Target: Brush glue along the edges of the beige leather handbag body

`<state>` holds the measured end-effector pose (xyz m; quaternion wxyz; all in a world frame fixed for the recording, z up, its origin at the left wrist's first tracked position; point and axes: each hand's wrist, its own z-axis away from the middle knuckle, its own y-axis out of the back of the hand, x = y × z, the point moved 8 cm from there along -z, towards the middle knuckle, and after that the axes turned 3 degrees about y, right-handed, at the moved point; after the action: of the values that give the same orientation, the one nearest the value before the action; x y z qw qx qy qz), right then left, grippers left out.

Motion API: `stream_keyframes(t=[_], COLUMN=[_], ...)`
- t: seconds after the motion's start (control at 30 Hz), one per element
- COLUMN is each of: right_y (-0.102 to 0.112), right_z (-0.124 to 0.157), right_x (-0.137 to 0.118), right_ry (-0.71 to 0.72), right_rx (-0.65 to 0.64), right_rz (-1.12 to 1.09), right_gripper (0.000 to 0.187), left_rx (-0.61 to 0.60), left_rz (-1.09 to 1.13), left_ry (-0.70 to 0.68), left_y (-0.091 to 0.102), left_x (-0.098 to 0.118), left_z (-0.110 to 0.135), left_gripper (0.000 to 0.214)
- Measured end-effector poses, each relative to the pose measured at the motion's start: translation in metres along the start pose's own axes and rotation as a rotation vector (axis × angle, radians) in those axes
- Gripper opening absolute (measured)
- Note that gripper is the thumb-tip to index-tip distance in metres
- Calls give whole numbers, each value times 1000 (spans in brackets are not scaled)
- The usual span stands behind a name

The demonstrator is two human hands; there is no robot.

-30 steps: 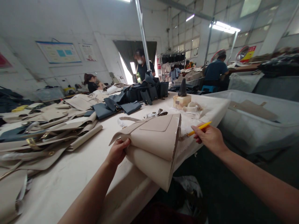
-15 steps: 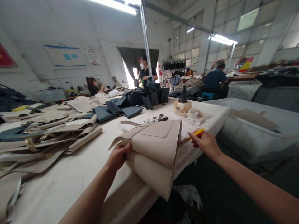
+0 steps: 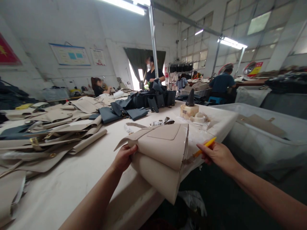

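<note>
A folded beige leather bag panel [image 3: 160, 150] with a stitched pocket lies over the near edge of the worktable [image 3: 72, 188] and hangs off it. My left hand [image 3: 124, 157] grips the panel's folded left edge, fingers curled round it. My right hand [image 3: 217, 154] is closed on a yellow-handled brush [image 3: 203, 147], whose tip touches the panel's right edge.
Beige leather pieces [image 3: 59, 131] pile up on the left of the table, dark blue bag parts [image 3: 134, 105] at the far middle. A block with a dark cone [image 3: 190, 107] stands at the far right corner. A grey bin [image 3: 263, 134] sits to the right. Other people work in the background.
The view has shifted slightly. My right hand with the brush has moved down along the panel's right edge. My left hand keeps its grip.
</note>
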<state>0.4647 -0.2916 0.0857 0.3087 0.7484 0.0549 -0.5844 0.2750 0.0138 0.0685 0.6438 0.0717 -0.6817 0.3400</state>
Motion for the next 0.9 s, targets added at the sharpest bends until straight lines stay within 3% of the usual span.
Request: stream_keyframes(t=[0.2,0.53,0.9], right_y=[-28,-6,-4], right_z=[41,41,43], right_x=[-4,-6,0], right_ry=[-42,135,96], right_rx=[-162,57,64], right_rz=[-104,-36,-73], right_gripper=[64,55,55], left_rx=[25,32,7], left_rz=[34,29,20], left_ry=[-6,-23,-29], left_y=[-1,-1,-2], left_x=[2,4,3], left_z=[2,3,2], left_gripper=[49,48,48])
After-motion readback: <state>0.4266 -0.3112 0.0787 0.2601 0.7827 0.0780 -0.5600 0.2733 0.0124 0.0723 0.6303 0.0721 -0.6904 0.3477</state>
